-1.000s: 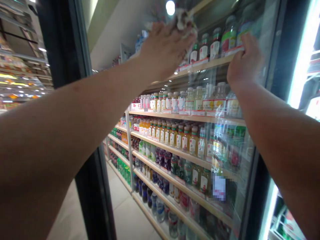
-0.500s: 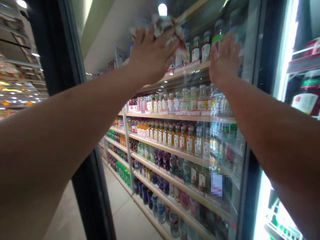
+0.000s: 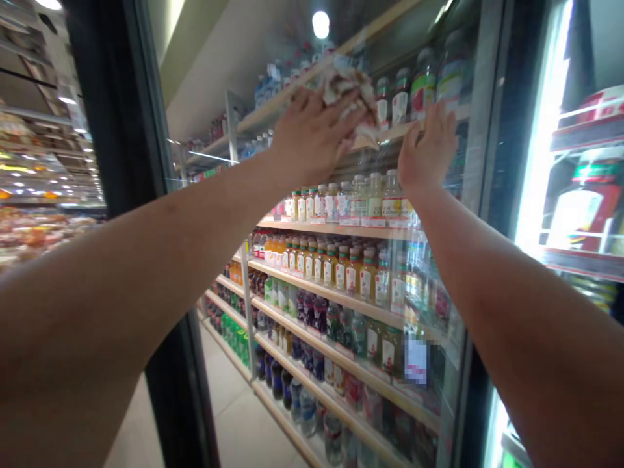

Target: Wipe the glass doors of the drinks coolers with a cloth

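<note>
My left hand [image 3: 314, 138] presses a crumpled, stained whitish cloth [image 3: 351, 94] against the glass door [image 3: 385, 159]. Its fingers lie over the lower left part of the cloth, which bunches out beyond them. To the right, my right hand [image 3: 429, 149] rests at the same pane with its fingers stretched up and nothing in them. Both forearms reach up across the view. Through or in the glass, shelves of bottled drinks [image 3: 336, 266] show behind my hands; the pane's reflections make it hard to tell which.
A dark door frame [image 3: 117, 104] runs down the left side, and another dark upright [image 3: 509, 130] stands at the right. Beyond that, a lit cooler holds a red drink bottle [image 3: 582, 201]. Pale floor [image 3: 238, 429] shows low down. Shop displays [image 3: 39, 227] appear blurred at far left.
My left hand has slid the cloth downward and a little to the right over the glass. My right hand has also come lower, still with its fingers stretched.
</note>
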A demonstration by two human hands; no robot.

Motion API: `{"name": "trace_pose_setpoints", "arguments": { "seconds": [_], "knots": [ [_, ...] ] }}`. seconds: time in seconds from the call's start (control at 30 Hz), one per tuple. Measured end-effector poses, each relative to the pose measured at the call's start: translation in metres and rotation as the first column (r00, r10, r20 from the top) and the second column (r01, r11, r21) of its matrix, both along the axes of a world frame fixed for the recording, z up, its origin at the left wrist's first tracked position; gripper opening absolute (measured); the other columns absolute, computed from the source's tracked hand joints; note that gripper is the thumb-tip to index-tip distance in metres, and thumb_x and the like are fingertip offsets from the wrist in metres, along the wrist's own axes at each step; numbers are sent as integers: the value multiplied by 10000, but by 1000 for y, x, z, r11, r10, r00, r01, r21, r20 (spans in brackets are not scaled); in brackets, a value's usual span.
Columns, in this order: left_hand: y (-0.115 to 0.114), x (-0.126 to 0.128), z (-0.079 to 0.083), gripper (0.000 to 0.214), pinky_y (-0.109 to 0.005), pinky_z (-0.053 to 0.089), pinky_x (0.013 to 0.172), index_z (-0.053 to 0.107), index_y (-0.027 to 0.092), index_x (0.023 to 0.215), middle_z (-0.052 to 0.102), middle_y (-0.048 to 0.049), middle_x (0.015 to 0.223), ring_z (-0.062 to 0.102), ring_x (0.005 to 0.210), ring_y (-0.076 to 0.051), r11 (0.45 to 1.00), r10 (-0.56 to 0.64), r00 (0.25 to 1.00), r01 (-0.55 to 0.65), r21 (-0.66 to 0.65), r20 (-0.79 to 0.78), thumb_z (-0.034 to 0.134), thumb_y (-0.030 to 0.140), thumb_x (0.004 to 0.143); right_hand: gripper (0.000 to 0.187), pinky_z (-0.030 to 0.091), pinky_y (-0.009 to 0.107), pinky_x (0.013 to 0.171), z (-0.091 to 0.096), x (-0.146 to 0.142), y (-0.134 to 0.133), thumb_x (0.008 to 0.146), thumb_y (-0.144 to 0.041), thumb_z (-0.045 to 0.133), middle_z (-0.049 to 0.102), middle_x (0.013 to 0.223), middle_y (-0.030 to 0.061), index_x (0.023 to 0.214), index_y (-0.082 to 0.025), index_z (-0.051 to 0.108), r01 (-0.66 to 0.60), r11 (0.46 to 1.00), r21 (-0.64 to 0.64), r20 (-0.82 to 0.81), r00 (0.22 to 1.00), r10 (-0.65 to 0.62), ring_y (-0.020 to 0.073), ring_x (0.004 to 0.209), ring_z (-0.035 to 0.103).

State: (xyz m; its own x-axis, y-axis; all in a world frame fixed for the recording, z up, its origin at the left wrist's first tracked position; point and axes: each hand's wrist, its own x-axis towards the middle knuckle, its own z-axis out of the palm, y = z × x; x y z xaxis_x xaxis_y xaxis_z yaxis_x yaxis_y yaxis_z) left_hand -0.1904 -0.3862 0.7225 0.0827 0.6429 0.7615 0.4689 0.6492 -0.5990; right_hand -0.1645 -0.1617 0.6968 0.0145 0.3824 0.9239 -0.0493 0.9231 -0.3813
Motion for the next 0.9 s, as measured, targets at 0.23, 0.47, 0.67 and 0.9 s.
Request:
{"name": "trace_pose_setpoints", "arguments": {
  "seconds": [0.23, 0.47, 0.67, 0.9],
  "knots": [
    [-40, -18, 25, 638, -546, -156, 1230, 187, 256, 1606, 3, 96, 1711, -31, 1515, -266, 888, 20, 993, -70, 454, 115, 187, 518, 1026, 586, 223, 654, 1229, -3, -5, 5, 992, -256, 236, 294, 1658, 7, 1567, -316, 327, -29, 999, 23, 11, 1000, 29, 276, 1572, 175],
    [-14, -3, -39, 571, -620, 37, 1257, 261, 405, 1590, 252, 91, 1672, 96, 1569, -314, 975, 24, 1000, -27, -222, -18, 227, 553, 1039, 628, 214, 612, 1262, -3, 1, 5, 931, -267, 251, 344, 1634, -45, 1544, -353, 361, -4, 1000, 30, -10, 1000, 4, 246, 1551, 248],
    [-51, -6, 16, 623, -722, 22, 1201, 236, 275, 1619, 119, -11, 1710, 78, 1546, -408, 944, 59, 997, -72, 322, 51, 265, 500, 1038, 598, 175, 581, 1286, -4, -2, 11, 943, -327, 219, 345, 1619, -121, 1508, -453, 371, -18, 1000, 14, -6, 1000, 19, 224, 1561, 227],
    [-20, 5, -67, 587, -647, 43, 1261, 319, 368, 1584, 260, 31, 1673, 125, 1564, -357, 963, 36, 999, -42, -265, -27, 351, 569, 1033, 592, 156, 644, 1260, -3, -8, 15, 964, -250, 246, 357, 1629, 32, 1537, -254, 395, -21, 999, 32, -30, 999, 21, 284, 1557, 224]
  ]
}}
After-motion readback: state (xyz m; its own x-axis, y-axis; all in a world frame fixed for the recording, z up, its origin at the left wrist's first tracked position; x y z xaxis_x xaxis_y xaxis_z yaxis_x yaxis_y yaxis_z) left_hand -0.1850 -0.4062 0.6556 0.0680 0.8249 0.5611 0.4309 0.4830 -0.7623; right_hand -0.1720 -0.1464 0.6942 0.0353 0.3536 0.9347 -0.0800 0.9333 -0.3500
